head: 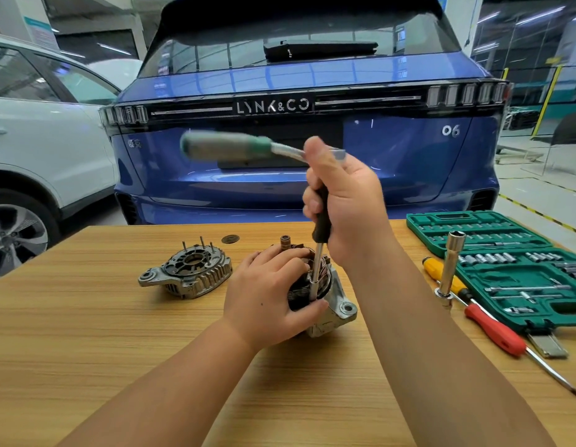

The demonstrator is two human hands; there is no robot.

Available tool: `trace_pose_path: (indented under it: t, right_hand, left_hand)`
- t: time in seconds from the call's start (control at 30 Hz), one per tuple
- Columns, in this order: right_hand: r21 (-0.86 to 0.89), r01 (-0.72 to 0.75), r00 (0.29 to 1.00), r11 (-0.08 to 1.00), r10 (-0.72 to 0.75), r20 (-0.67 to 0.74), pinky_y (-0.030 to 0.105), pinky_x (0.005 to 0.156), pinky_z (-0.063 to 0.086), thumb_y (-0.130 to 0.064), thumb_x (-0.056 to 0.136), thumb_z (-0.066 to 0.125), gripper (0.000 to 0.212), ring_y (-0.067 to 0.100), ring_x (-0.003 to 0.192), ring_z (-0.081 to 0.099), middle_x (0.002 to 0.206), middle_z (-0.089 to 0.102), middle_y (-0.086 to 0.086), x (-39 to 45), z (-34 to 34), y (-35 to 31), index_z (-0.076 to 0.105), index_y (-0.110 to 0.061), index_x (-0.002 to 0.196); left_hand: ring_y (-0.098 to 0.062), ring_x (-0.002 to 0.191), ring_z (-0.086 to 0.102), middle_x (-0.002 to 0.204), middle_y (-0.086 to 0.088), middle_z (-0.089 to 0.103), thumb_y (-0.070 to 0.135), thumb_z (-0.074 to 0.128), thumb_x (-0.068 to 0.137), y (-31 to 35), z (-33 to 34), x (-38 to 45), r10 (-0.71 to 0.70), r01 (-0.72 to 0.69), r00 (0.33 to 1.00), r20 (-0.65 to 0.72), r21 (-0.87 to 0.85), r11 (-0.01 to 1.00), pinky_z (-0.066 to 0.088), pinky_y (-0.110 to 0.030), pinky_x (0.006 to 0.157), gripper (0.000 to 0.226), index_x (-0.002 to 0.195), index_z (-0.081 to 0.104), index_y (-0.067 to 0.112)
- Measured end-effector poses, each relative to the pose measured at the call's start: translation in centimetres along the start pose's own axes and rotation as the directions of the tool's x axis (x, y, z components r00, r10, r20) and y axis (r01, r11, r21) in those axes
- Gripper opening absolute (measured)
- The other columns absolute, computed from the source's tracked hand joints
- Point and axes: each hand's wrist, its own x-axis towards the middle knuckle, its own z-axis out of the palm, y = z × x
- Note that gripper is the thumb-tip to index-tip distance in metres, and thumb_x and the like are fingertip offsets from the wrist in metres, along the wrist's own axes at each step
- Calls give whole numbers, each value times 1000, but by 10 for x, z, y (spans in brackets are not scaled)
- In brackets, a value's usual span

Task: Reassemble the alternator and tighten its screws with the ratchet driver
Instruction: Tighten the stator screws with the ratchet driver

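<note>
The alternator body [331,312], with copper windings and a silver housing, stands on the wooden table [118,350]. My left hand [267,291] grips it from the left side. My right hand [344,201] holds the upright black-handled driver [322,221], whose steel shaft [316,272] reaches down into the alternator. A ratchet handle [228,146] with a grey-green grip sticks out to the left from the top of the driver, blurred. The separate rear cover [189,272], with studs pointing up, lies to the left of the alternator.
A green socket set case [518,275] lies open at the right. Beside it are a yellow screwdriver [441,272], a red screwdriver [496,330] and an upright deep socket [451,266]. A small round part [230,239] lies behind. A blue car [296,108] stands past the table.
</note>
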Motion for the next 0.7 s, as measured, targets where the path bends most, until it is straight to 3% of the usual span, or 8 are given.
trace_pose_path:
  t: [0.07, 0.13, 0.23, 0.33, 0.5, 0.6, 0.7]
  right_hand:
    - [-124, 10, 999, 992, -16, -52, 25, 50, 36, -27, 96, 67, 16, 9, 50, 40, 62, 48, -5, 1, -1, 0, 62, -15, 87]
    - [-44, -42, 995, 998, 45, 89, 25, 54, 39, -25, 95, 65, 10, 10, 54, 45, 67, 51, -3, 0, -2, 2, 62, -16, 98]
    - [94, -26, 971, 995, 2, 241, 23, 55, 44, -13, 94, 61, 30, 12, 59, 50, 76, 57, 0, -2, 1, 7, 59, -23, 122]
    - [37, 110, 953, 993, -116, 281, 26, 55, 45, -6, 98, 57, 35, 16, 62, 52, 81, 60, 3, -3, 2, 11, 60, -29, 124]
    - [86, 87, 943, 992, -110, 314, 26, 56, 41, -6, 97, 53, 37, 17, 62, 49, 83, 59, 4, -2, -1, 12, 63, -30, 123]
    - [254, -37, 901, 967, -78, 426, 34, 59, 34, -25, 92, 44, 40, 22, 64, 48, 87, 58, 11, -2, -3, 9, 58, -20, 129]
    - [261, -85, 878, 962, -51, 476, 35, 61, 35, -56, 91, 46, 58, 21, 65, 49, 88, 56, 10, 0, -8, 8, 55, -17, 133]
  left_hand:
    - [-26, 125, 60, 128, 9, 68, 66, 61, 80, 0, 0, 0, -2, 2, 1000, 11, 10, 1000, 50, -49, 97, 47, 102, 72, 25]
    - [-23, 124, 60, 128, 10, 68, 65, 63, 80, 0, -1, 1, -2, 2, 1000, 25, -1, 1000, 52, -48, 95, 46, 101, 71, 25]
    - [-19, 119, 60, 126, 13, 67, 63, 64, 81, -2, -1, 2, 8, -7, 1000, 22, -21, 1000, 52, -44, 90, 46, 105, 72, 25]
    - [-19, 120, 59, 126, 14, 67, 62, 65, 81, -3, 0, 1, 15, -14, 1000, 13, -24, 1000, 51, -43, 89, 47, 109, 71, 25]
    - [-17, 116, 59, 121, 14, 67, 62, 67, 80, -2, 1, 0, 17, -17, 1000, 3, -14, 1000, 50, -41, 87, 43, 103, 69, 26]
    - [-17, 113, 59, 117, 14, 67, 61, 67, 80, -2, 0, 0, 33, -33, 999, -22, -17, 999, 49, -38, 85, 42, 101, 68, 25]
    - [-17, 107, 60, 112, 13, 68, 59, 68, 79, -1, 0, 1, 45, -46, 998, -45, -19, 999, 48, -37, 81, 40, 96, 67, 24]
